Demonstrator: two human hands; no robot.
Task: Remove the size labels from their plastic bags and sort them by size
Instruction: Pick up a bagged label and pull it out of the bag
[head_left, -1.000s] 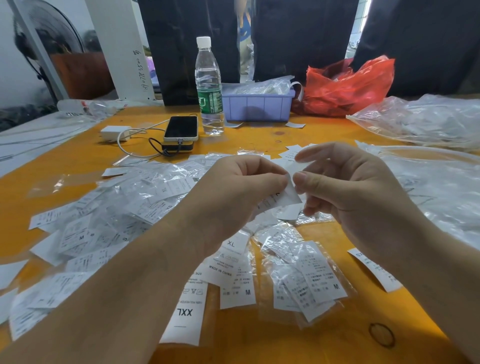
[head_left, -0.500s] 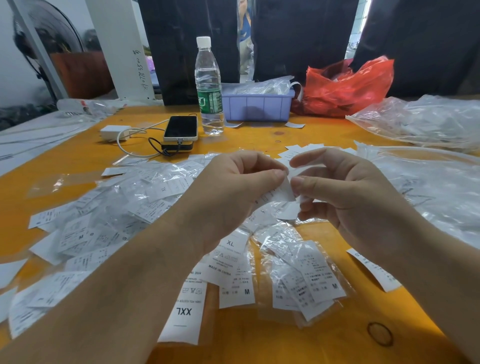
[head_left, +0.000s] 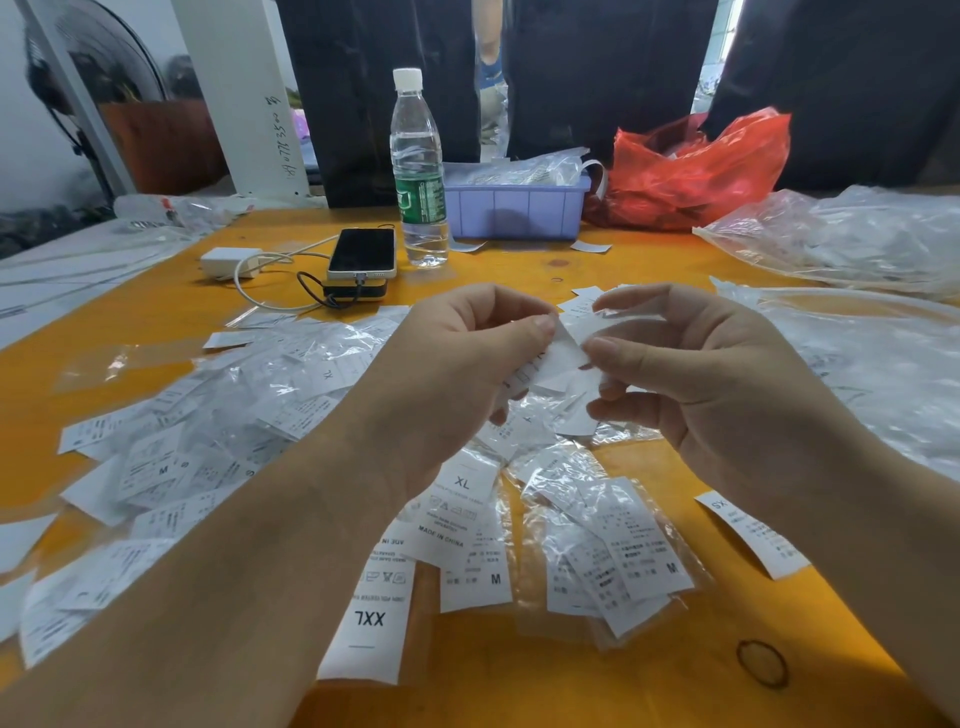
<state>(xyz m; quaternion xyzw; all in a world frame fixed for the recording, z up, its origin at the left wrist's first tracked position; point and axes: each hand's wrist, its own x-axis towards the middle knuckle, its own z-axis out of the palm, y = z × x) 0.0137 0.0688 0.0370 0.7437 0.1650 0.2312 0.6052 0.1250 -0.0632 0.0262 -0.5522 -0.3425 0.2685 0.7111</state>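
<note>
Above the middle of the orange table (head_left: 519, 691), my left hand (head_left: 457, 369) and my right hand (head_left: 691, 374) pinch a small bundle of white size labels (head_left: 563, 356) between thumbs and fingers. I cannot tell whether a clear bag still wraps the bundle. Below the hands lie loose labels marked XL (head_left: 462, 483), XXL (head_left: 370, 621) and M (head_left: 475, 577). A clear bag of M labels (head_left: 618, 561) lies just right of them. A heap of bagged labels (head_left: 223, 415) spreads to the left. One XS label (head_left: 750, 535) lies at the right.
A water bottle (head_left: 418, 171), a phone (head_left: 362, 253) on a power bank with a cable, and a white charger (head_left: 228, 260) stand at the back. Behind them are a purple tray (head_left: 514, 210) and a red plastic bag (head_left: 696, 171). Large clear bags (head_left: 857, 332) fill the right side.
Both hands have shifted slightly up and away from me while working the label bundle between the fingertips. The right index finger has lifted higher above the bundle.
</note>
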